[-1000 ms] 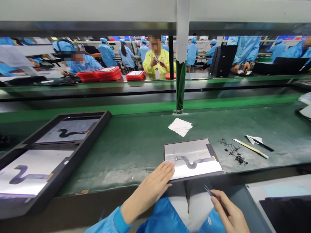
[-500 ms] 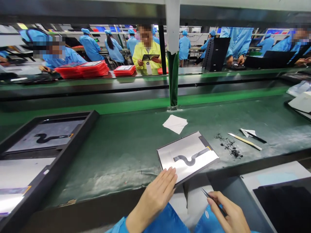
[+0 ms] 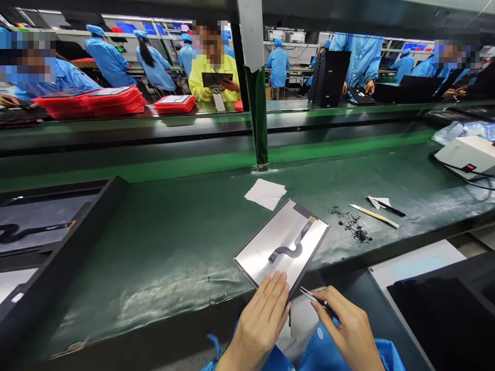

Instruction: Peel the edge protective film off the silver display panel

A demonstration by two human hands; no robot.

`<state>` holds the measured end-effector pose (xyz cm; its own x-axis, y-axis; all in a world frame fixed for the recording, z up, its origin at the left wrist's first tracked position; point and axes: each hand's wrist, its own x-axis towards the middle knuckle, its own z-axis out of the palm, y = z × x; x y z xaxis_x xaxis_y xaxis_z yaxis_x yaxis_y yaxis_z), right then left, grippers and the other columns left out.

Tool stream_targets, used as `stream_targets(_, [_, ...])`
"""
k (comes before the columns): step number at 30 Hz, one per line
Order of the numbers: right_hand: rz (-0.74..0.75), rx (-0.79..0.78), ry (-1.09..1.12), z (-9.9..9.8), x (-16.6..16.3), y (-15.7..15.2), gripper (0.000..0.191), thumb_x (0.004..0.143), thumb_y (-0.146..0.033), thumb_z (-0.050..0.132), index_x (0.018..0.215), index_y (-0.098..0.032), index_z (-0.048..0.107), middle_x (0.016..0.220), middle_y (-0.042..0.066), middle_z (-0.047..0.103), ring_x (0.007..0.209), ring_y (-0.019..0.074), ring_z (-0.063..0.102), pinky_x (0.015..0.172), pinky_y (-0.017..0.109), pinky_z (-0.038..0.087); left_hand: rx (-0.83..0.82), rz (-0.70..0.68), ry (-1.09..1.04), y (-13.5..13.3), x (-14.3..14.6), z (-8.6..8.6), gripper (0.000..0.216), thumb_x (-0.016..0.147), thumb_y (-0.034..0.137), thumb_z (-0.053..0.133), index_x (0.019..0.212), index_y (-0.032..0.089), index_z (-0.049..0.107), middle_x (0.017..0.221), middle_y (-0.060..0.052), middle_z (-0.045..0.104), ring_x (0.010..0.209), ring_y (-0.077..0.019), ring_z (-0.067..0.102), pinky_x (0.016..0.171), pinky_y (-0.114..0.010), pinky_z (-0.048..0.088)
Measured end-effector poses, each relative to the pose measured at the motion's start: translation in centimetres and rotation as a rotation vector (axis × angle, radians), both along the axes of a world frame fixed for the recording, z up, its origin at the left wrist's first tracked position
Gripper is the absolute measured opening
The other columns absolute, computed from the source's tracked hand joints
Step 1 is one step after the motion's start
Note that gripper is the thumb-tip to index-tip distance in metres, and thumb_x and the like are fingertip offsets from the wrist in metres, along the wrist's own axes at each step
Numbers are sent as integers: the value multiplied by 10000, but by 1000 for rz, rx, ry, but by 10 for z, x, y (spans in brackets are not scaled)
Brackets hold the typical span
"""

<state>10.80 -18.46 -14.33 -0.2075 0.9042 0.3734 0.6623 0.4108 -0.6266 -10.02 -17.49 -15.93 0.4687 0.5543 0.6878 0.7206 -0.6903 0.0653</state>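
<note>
Partly beneath flattened left hand (image 3: 260,318), display panel (image 3: 279,234), right hand (image 3: 346,317) pinching tweezers (image 3: 326,305).

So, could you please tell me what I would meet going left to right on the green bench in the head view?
Black tray, flat panel, black scraps, thin black tool, white box.

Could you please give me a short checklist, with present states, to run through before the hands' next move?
1. Left hand on the panel: ok, fingers laid flat by its near corner.
2. Tweezers in the right hand: ok, held with prongs apart.
3. Tweezer tips off the ribbon cable: ok, beside the panel's near end.
4. Black scraps off the panel: ok, on the bench beside it.
5. Panel square to the bench edge: not ok, turned at an angle.
6. Cable connection sound: cannot tell.
</note>
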Motion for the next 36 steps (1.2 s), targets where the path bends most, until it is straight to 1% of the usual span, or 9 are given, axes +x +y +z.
stream_targets(6, [-10, 29, 2, -2, -6, 2, 246, 1025, -268, 453, 912, -201, 661, 759, 44, 718, 621, 156, 709, 590, 201, 548, -40, -36, 47, -1, -6, -1, 341, 1000, -1, 350, 1213, -9, 616, 1262, -188, 684, 1357, -256, 513, 1116, -404, 471])
stream_targets(8, [-14, 41, -2, -1, -6, 1, 245, 1026, -262, 451, 912, -200, 660, 759, 46, 718, 626, 157, 711, 594, 203, 547, -43, -38, 38, -1, -7, -1, 354, 999, -8, 333, 1213, -9, 615, 1261, -187, 684, 1371, -252, 495, 1129, -401, 455])
stream_targets(15, [-4, 37, -65, 0, -7, 1, 244, 1034, -243, 435, 928, -198, 650, 765, 38, 708, 638, 154, 705, 591, 211, 530, -43, -33, 28, -1, -7, 0, 370, 979, -32, 336, 1226, 7, 608, 1256, -180, 689, 1387, -239, 472, 1121, -396, 466])
stream_targets(20, [-13, 78, -83, -2, -8, 0, 257, 1041, -237, 417, 921, -200, 641, 755, 35, 702, 648, 154, 705, 596, 214, 519, -57, -35, 21, -2, -7, -1, 377, 974, -24, 359, 1281, 11, 575, 1270, -188, 681, 1395, -241, 460, 1130, -406, 459])
stream_targets(25, [-26, 128, -128, 0, -11, 0, 290, 1052, -231, 390, 907, -201, 639, 730, 20, 684, 617, 144, 689, 567, 216, 492, -57, -34, 21, -2, -5, -3, 334, 986, -17, 365, 1217, -9, 607, 1262, -210, 679, 1394, -255, 464, 1141, -415, 442])
stream_targets(28, [-36, 145, -163, 2, -12, 0, 312, 1059, -232, 372, 897, -202, 637, 704, 9, 665, 591, 138, 674, 547, 217, 474, -60, -32, 25, -2, -6, -3, 329, 993, -8, 367, 1216, -10, 609, 1272, -212, 671, 1385, -257, 478, 1136, -418, 448])
stream_targets(32, [-40, 137, -195, 3, -13, 0, 332, 1060, -233, 366, 867, -208, 636, 683, 9, 646, 592, 134, 664, 553, 209, 461, -59, -30, 21, -3, -6, -2, 336, 988, -17, 366, 1219, -14, 610, 1274, -211, 671, 1385, -253, 479, 1147, -411, 434])
stream_targets(36, [-52, 115, -168, 4, -14, -1, 343, 1051, -238, 383, 814, -218, 631, 660, 1, 630, 564, 129, 644, 554, 206, 449, -55, -32, 10, -3, -5, -2, 330, 983, -9, 384, 1226, -8, 607, 1272, -208, 674, 1381, -247, 484, 1154, -403, 427])
